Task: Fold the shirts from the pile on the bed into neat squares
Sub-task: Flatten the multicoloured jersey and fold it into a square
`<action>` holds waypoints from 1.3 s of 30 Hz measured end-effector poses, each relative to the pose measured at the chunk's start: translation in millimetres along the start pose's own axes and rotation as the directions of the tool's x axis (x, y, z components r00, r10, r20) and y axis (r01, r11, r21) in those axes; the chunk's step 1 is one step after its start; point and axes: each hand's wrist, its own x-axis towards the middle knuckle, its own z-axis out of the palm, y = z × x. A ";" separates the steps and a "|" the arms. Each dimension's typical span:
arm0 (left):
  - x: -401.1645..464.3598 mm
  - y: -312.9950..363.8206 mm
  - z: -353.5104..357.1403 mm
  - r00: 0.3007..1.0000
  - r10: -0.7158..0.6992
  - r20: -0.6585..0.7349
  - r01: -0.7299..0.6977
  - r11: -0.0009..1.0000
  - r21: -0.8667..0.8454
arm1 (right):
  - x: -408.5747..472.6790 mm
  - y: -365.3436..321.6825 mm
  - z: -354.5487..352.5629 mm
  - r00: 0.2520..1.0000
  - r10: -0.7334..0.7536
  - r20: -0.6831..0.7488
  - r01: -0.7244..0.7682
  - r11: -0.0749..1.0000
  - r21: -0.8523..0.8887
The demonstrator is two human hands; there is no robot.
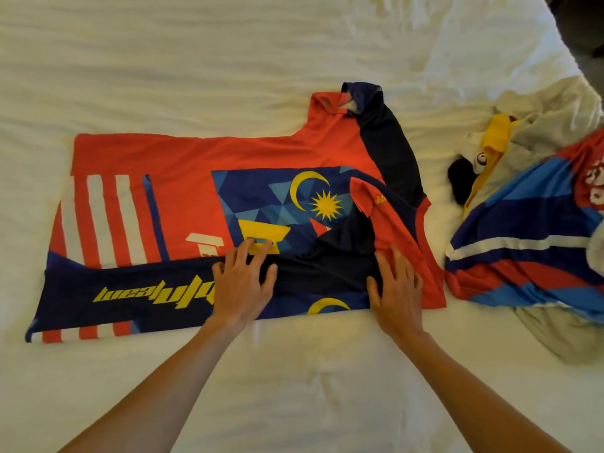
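A red and navy sports jersey (183,197) printed with a yellow crescent and star, white stripes and yellow lettering lay spread flat across the middle of a bed covered in a wrinkled white sheet (196,60), its collar toward the bed's right side and its hem toward the left. The near long edge of the jersey was folded over onto the body, leaving a navy band with the lettering along the side closest to the person. The left hand (240,282) rested flat on that folded band, fingers spread wide and straight, holding nothing. The right hand (397,286) lay just beside it on the fold near the collar end, fingers likewise extended and pressing the fabric, thumb out toward the left hand. At the bed's right edge, apart from the jersey, sat a loose pile of crumpled shirts (529,230) in blue, red, white and yellow.
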 end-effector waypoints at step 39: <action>-17.9 112.2 30.1 0.947 0.184 0.263 -0.156 0.980 -0.124 | -21.7 90.8 -27.9 0.901 0.433 0.003 -0.361 0.747 0.559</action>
